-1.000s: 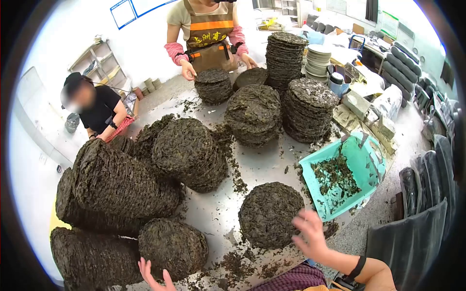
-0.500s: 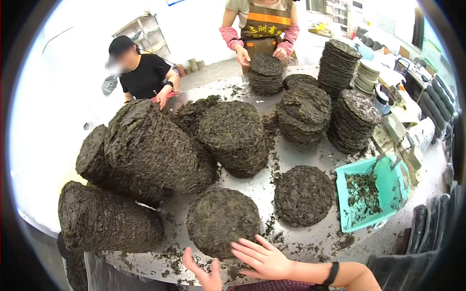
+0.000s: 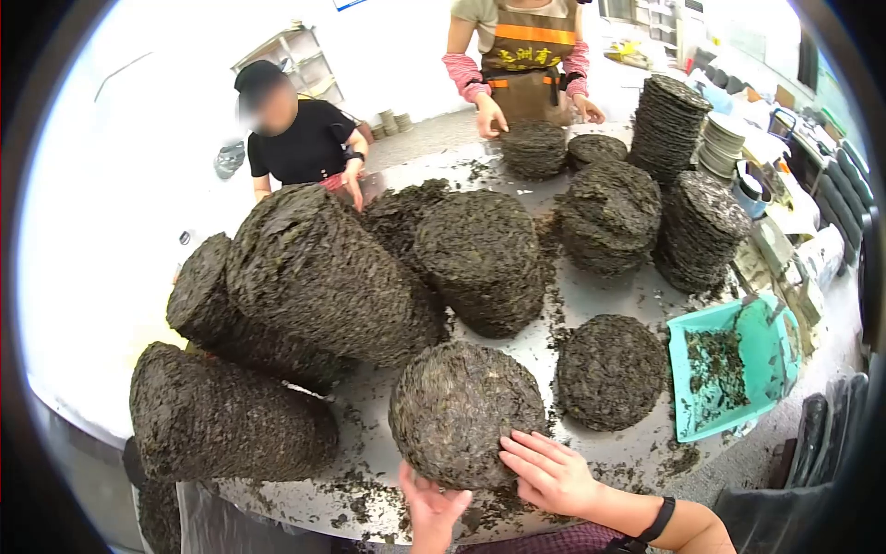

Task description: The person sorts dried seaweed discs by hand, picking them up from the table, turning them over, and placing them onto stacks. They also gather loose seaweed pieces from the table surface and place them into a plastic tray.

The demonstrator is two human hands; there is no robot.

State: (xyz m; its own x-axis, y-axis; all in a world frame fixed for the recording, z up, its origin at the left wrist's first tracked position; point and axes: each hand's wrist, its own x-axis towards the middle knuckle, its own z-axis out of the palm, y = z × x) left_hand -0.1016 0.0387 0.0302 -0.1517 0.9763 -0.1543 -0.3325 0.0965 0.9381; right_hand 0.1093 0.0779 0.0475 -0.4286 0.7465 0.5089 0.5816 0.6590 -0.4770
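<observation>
Since half a second ago, the left hand (image 3: 432, 508) has moved in against the round dark stack (image 3: 468, 411) at lower centre. A long dark roll (image 3: 231, 420) lies at lower left on the bench (image 3: 591, 300). Left fingertips slip under the stack's near edge, so how firmly they grip is hard to tell. On its right side the right hand (image 3: 554, 475) lies flat, fingers extended, unclenched. Just right sits a flatter disc (image 3: 612, 372), then a teal tray (image 3: 681, 369).
</observation>
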